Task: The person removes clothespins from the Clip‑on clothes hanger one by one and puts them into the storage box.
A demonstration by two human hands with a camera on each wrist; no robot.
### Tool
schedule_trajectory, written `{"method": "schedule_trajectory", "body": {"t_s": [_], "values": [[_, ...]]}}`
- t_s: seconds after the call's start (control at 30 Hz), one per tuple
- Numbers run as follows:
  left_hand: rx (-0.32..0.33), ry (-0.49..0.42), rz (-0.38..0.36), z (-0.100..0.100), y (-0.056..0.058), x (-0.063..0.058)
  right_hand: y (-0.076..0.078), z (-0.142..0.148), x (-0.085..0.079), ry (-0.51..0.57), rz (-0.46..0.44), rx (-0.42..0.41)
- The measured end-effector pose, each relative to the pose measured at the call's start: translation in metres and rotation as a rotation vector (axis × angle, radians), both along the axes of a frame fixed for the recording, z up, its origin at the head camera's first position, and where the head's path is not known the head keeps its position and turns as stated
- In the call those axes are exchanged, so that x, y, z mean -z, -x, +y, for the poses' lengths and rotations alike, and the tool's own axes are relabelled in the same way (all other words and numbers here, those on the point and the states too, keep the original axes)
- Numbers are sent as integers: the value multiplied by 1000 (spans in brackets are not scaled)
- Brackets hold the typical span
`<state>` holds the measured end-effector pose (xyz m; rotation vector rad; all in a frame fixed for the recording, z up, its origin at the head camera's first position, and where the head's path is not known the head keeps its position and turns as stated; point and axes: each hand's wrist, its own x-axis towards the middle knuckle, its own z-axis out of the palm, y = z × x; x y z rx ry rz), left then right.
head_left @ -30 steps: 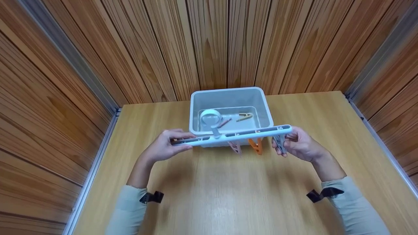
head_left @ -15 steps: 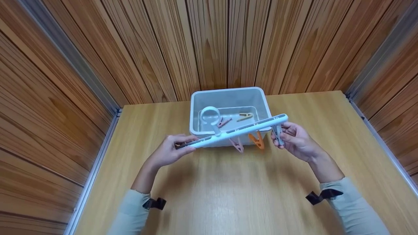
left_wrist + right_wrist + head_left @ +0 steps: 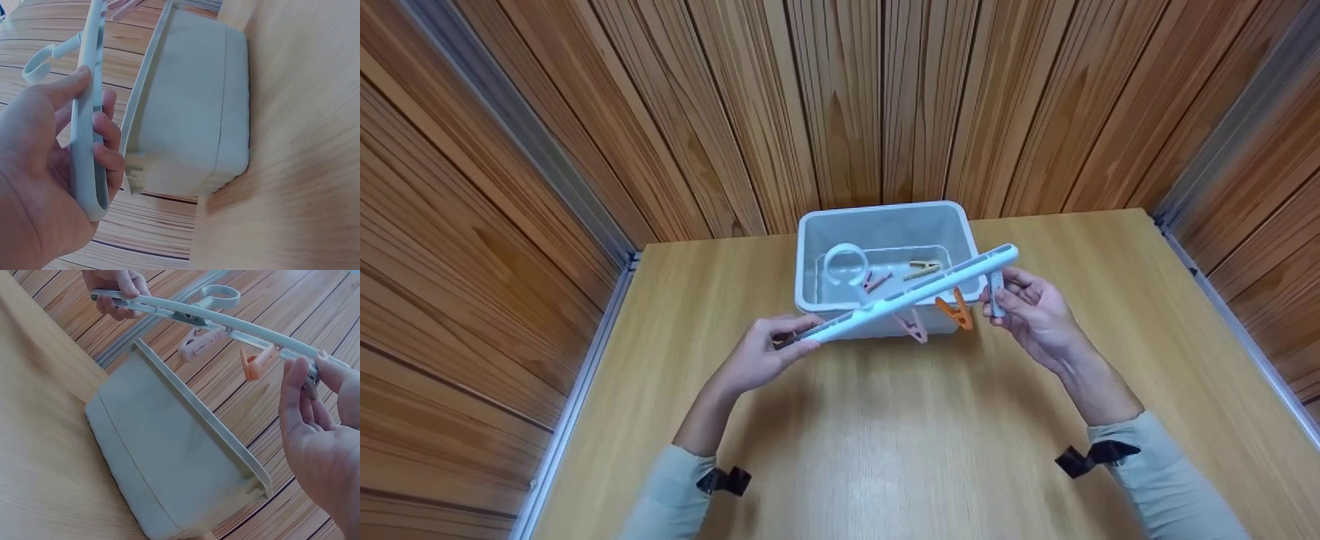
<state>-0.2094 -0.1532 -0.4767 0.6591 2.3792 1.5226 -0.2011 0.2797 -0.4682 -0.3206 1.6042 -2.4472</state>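
A pale blue clip hanger, a long bar (image 3: 915, 295) with a ring-shaped hook (image 3: 846, 246), is held above the front of the grey bin. My left hand (image 3: 761, 352) grips its left end, thumb on one side and fingers curled round the other, as the left wrist view shows. At the raised right end, my right hand (image 3: 1039, 319) pinches a grey clothespin (image 3: 996, 292) under the bar. An orange clothespin (image 3: 958, 309) and a light pink clothespin (image 3: 913, 327) hang from the bar between the hands. Fingers partly cover the grey clothespin in the right wrist view.
The grey bin (image 3: 885, 211) stands at the back of the wooden table (image 3: 885, 435). Inside it lie a pink clothespin (image 3: 877, 283) and a yellow clothespin (image 3: 922, 270). Wood-panelled walls (image 3: 847, 105) rise behind and at both sides.
The hanger has tilted further, its right end rising and its left end dropping. My right hand has moved up with the grey clothespin; my left hand has shifted slightly right and down.
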Motion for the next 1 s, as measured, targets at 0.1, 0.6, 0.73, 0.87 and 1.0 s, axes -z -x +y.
{"method": "schedule_trajectory", "body": {"t_s": [0.1,0.6,0.73,0.87,1.0], "values": [[-4,-7,-13,1,-1,2,-1,-4,-2,-52,-29,88],[30,10,-52,-2,1,2,0,-3,0,-210,47,265],[24,1,-57,-5,1,2,0,0,1,-272,100,270],[-14,-13,-42,-6,0,4,1,1,0,-283,106,253],[-26,-25,-29,-5,0,5,2,0,0,-255,89,252]]}}
